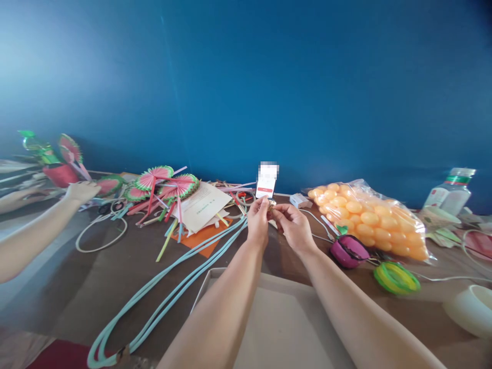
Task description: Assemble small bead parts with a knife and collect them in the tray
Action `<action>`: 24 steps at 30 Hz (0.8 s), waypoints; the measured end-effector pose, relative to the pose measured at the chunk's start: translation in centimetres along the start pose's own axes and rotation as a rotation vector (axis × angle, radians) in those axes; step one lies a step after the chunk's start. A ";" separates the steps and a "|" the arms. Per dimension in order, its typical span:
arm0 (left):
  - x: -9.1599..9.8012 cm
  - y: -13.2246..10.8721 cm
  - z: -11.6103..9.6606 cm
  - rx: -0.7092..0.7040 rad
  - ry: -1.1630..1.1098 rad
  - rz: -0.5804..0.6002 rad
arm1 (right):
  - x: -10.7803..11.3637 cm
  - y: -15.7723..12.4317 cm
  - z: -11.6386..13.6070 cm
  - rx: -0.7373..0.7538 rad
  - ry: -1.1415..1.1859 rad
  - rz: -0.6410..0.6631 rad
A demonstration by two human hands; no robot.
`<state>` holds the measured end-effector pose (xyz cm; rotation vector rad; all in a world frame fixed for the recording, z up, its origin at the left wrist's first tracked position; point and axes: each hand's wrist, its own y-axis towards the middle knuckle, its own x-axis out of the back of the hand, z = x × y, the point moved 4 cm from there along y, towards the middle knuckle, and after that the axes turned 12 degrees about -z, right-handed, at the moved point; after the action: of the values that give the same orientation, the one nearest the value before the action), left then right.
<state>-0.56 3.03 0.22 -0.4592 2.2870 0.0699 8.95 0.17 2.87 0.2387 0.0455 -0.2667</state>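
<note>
My left hand (258,219) and my right hand (292,223) meet above the middle of the brown table (96,287). Both pinch a small pale object (271,204) between their fingertips; it is too small to name. The hands hover just in front of a white phone (266,179) that leans against the blue wall. Long light-blue tubes (169,287) run from under my left wrist toward the near left. A beige tray (284,323) lies beneath my forearms.
A clear bag of orange balls (369,218) lies right of my hands, with purple (349,250) and green (395,277) tape rolls before it. Pink paper fans (169,184) and papers sit at left. Another person's hand (81,190) reaches in from the left. A plastic bottle (449,192) stands far right.
</note>
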 end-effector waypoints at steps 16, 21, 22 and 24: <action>-0.1 0.1 0.1 -0.003 0.006 0.005 | -0.2 -0.2 0.3 -0.072 0.015 0.029; -0.2 0.0 0.0 -0.008 -0.017 0.020 | -0.3 -0.4 0.5 -0.051 -0.011 -0.010; -0.2 0.0 -0.1 -0.003 -0.017 0.023 | -0.2 -0.3 0.5 -0.047 -0.013 -0.019; -0.3 -0.1 -0.1 0.007 -0.014 0.025 | -0.2 -0.3 0.4 -0.050 -0.014 -0.031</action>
<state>-0.46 3.02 0.50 -0.4249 2.2791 0.0776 8.72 -0.18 3.19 0.1865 0.0416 -0.2980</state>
